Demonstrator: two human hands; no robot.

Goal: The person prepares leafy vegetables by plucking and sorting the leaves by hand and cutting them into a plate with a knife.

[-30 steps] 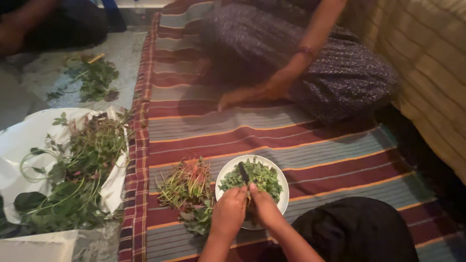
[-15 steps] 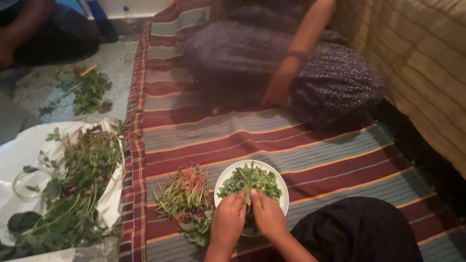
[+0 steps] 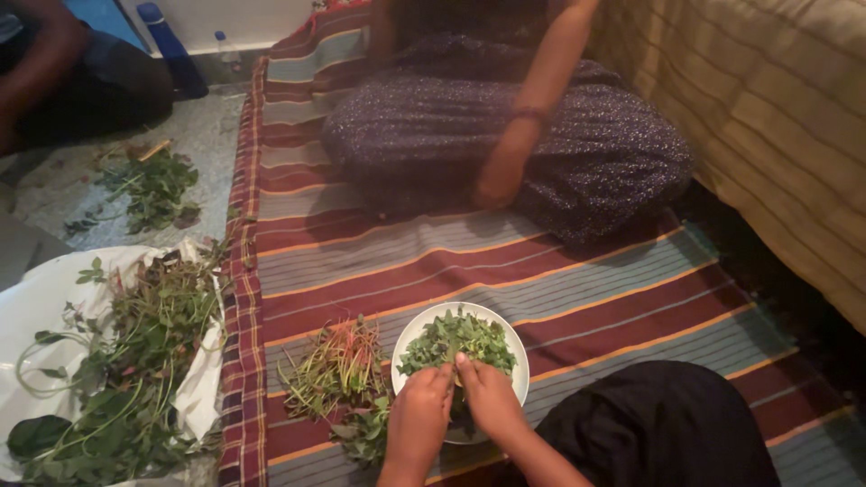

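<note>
Greens [image 3: 456,338] heaped on white plate [image 3: 410,334]; knife seen second ago now gone. Left hand [image 3: 417,419], right hand [image 3: 490,401] together, pinching leaves. Stems [image 3: 338,365] at 9 o'clock.

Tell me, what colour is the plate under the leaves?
White plate, holding green leaves, seen in the head view.

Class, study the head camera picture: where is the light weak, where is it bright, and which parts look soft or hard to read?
Head view: dim, warm indoor light; the white plate and white sheet are brightest; the dark cloth at the bottom loses its detail; the leaves and both hands, left hand and right hand, look slightly soft; deep shadow lies along the wall's foot on the right.
</note>
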